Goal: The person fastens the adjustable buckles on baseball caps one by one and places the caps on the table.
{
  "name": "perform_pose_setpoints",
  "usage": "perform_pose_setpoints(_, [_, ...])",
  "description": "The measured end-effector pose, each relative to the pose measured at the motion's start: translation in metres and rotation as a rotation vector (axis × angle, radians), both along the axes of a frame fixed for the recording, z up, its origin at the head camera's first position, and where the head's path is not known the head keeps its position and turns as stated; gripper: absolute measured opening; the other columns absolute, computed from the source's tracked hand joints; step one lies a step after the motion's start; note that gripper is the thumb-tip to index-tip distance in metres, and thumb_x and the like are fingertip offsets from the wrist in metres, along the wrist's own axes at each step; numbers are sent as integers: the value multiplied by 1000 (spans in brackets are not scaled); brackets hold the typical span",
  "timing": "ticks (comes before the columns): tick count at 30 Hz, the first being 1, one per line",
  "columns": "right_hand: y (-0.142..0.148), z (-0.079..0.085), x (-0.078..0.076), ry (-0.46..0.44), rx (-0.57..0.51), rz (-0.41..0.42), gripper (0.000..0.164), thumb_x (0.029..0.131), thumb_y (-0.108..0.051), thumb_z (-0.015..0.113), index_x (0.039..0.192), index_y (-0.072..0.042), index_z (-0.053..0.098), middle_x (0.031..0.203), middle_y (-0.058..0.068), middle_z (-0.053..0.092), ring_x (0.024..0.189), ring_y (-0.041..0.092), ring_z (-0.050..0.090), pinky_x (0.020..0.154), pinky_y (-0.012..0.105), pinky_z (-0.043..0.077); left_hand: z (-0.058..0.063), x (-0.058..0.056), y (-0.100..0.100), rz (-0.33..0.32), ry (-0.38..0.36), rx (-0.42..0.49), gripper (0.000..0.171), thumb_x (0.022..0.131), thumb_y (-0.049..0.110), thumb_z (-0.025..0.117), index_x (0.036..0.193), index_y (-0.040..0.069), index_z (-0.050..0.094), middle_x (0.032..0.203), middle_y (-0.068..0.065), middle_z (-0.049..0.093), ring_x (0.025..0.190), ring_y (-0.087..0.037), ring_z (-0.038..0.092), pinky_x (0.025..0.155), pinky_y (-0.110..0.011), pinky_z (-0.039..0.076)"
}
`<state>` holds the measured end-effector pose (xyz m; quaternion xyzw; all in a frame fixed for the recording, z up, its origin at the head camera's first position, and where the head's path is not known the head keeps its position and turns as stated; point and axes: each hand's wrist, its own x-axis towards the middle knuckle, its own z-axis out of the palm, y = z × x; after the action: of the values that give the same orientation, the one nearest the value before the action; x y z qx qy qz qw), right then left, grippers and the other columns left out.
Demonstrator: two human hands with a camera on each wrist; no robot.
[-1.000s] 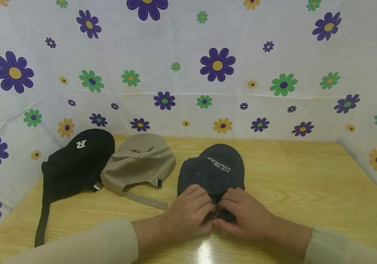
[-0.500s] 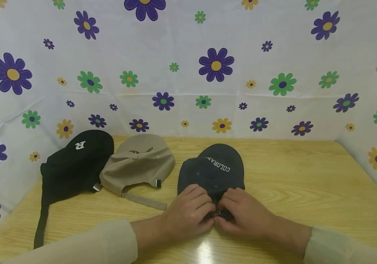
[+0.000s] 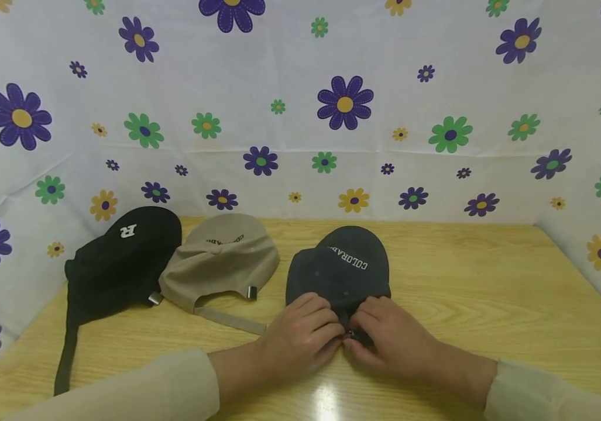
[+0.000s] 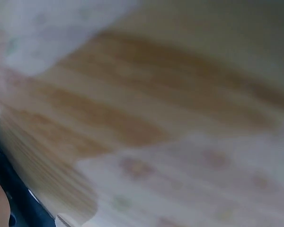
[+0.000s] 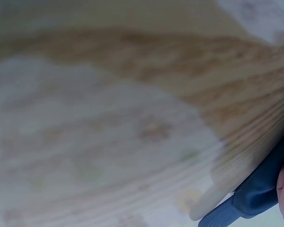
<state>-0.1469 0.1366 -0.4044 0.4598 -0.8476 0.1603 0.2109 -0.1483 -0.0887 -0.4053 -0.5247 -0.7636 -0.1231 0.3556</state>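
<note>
A navy baseball cap [image 3: 326, 278] with white COLORADO lettering lies in the middle of the head view, its brim pointing away from me. My left hand [image 3: 302, 336] grips the left side of its back edge with curled fingers. On the other side, my right hand [image 3: 395, 339] pinches the back edge close to a small metal buckle [image 3: 351, 334]. The fingertips of both hands nearly meet at the strap opening, and most of the strap is hidden by them. Each wrist view catches only a corner of the cap [image 5: 260, 194] and a bit of a hand.
To the left, a beige cap [image 3: 226, 263] lies with its strap [image 3: 229, 320] loose and its buckle showing. Beside it is a black cap [image 3: 126, 263] with a white R and a hanging strap. A flowered cloth [image 3: 279, 76] rises behind the wooden table [image 3: 490, 280].
The navy cap's brim has shifted slightly away from me. The right hand has moved a little, and the buckle between the fingers sits slightly higher. Both hands keep their hold.
</note>
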Motion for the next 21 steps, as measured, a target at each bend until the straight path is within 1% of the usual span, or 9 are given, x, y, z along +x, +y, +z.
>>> perform_pose_setpoints(4, [0, 0, 0, -7, -3, -3, 20, 93, -36, 66, 90, -15, 64, 85, -7, 59, 79, 8, 52, 72, 26, 47, 0, 0, -1, 11, -5, -13, 6, 85, 20, 74, 86, 15, 74, 88, 4, 66, 88, -13, 57, 88, -29, 47])
perform_pose_setpoints(7, [0, 0, 1, -39, 6, -10, 22, 94, -38, 65, 91, -16, 64, 85, -8, 59, 80, 7, 52, 73, 26, 49, -1, -1, -1, 20, -3, -6, 8, 84, 22, 75, 86, 15, 73, 87, 4, 65, 87, -14, 57, 87, -30, 47])
perform_pose_setpoints(11, [0, 1, 1, -74, 8, -10, 24, 95, -40, 64, 91, -17, 64, 86, -8, 59, 80, 6, 52, 74, 25, 50, -2, -2, 1, 21, 28, 13, 10, 82, 23, 76, 85, 15, 71, 85, 5, 64, 85, -14, 57, 85, -30, 47])
perform_pose_setpoints(16, [-1, -1, 2, -65, -20, 3, 29, 96, -45, 62, 90, -17, 64, 86, -9, 59, 81, 6, 54, 73, 24, 50, -3, -3, 2, 19, 83, 38, 10, 77, 21, 74, 81, 14, 69, 81, 4, 64, 81, -15, 58, 82, -31, 48])
perform_pose_setpoints(21, [-1, -1, 3, -79, -24, -4, 32, 96, -49, 60, 92, -18, 64, 88, -10, 60, 82, 5, 55, 73, 23, 50, -3, -2, 1, 24, 83, 40, 8, 76, 20, 71, 79, 13, 69, 79, 4, 64, 79, -15, 58, 82, -30, 48])
